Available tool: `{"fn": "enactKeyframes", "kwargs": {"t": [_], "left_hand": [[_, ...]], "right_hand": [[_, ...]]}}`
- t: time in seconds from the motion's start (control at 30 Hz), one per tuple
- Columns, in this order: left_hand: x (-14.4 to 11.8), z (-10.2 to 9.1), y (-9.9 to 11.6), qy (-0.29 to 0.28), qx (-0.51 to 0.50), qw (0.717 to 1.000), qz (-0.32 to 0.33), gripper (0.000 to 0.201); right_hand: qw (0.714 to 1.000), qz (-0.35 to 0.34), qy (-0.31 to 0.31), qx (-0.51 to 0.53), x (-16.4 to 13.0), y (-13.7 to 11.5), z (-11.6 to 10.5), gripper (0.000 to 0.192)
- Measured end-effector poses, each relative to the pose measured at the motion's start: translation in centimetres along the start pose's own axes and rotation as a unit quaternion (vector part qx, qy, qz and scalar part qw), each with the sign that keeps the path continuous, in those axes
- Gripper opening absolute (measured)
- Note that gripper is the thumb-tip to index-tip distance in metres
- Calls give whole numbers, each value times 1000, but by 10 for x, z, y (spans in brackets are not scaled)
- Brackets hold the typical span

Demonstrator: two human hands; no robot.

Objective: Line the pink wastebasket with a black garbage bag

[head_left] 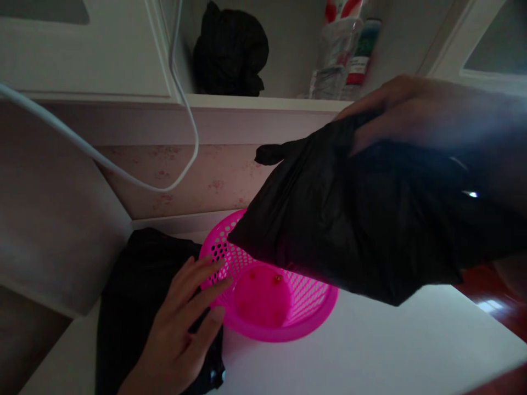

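Observation:
My right hand (415,112) grips a black plastic bag (354,219) by its upper edge and holds it tilted in the air over a bright pink perforated basket (304,321). A small red bit lies in the basket's bottom. My left hand (181,323) rests with spread fingers on the basket's left rim, its palm lying on a black cloth or bag (135,296) spread on the white table.
The white table (370,351) runs to the right, with red-brown floor (489,291) beyond its edge. A white cable (135,178) hangs across the wall. On the shelf above sit a black bundle (230,52) and bottles (346,49).

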State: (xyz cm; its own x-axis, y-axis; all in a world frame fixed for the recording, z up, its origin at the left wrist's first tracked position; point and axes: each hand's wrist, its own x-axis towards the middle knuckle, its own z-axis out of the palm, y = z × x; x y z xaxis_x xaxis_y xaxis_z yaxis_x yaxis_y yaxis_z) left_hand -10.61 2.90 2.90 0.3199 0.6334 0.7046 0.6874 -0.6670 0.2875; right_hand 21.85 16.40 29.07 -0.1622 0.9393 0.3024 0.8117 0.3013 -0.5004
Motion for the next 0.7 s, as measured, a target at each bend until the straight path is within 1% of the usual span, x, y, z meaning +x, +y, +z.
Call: {"fn": "enactKeyframes", "kwargs": {"t": [0.07, 0.1, 0.2, 0.3, 0.37, 0.47, 0.57, 0.7], "left_hand": [[2, 5, 5, -34, 16, 999, 34, 37], [2, 7, 6, -42, 19, 998, 40, 33], [2, 12, 9, -40, 12, 998, 45, 22], [5, 13, 12, -30, -12, 999, 36, 14], [8, 12, 15, -30, -25, 999, 28, 12], [8, 12, 17, -34, -31, 999, 19, 13], [7, 11, 18, -41, -31, 999, 12, 15], [9, 7, 21, -53, -29, 998, -9, 16]], "right_hand": [[994, -32, -104, -23, 7, -21, 14, 24], [988, -60, -140, -35, 9, -29, 21, 26], [971, -127, -194, -64, 15, -47, 47, 29], [948, -182, -242, -95, 19, -56, 74, 24], [929, -225, -265, -125, 23, -58, 92, 26], [915, -243, -288, -148, 25, -55, 117, 35], [912, -235, -299, -151, 19, -45, 143, 43], [915, -221, -300, -154, 3, -24, 181, 42]]}}
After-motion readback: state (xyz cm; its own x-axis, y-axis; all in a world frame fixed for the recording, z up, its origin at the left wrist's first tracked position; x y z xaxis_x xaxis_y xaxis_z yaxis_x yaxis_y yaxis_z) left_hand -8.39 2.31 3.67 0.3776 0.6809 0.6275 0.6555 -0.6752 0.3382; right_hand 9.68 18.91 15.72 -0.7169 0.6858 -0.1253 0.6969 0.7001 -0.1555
